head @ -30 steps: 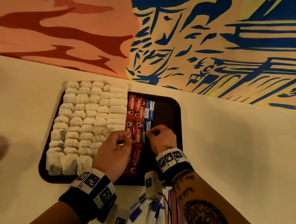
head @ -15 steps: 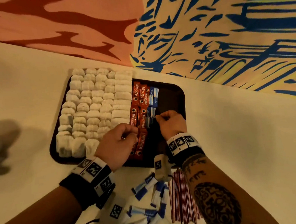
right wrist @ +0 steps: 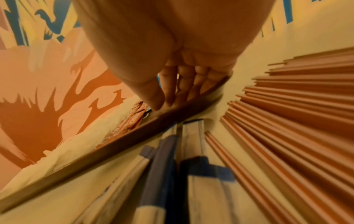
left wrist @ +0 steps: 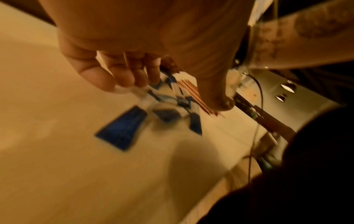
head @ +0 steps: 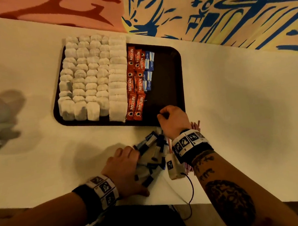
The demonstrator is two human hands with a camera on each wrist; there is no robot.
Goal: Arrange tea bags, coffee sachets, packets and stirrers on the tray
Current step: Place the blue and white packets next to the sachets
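Left hand in the loose packets, right hand at tray's near rim.
Tray (head: 166, 60): tea bags (head: 94, 78) 9 o'clock side, coffee sachets (head: 135, 83) centre, blue packets (head: 148, 71) beside them. Left hand (head: 124, 168) on the packet pile (head: 152, 158) on the tabletop (head: 234, 104); blurred, grip unclear. Right hand (head: 174, 118) curled, apparently empty. Stirrers (right wrist: 296, 113) mostly hidden under right wrist at 3 o'clock of the pile.

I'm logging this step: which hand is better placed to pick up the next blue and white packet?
Left hand: it already lies on the loose packets, while the right hand rests on the tray rim.
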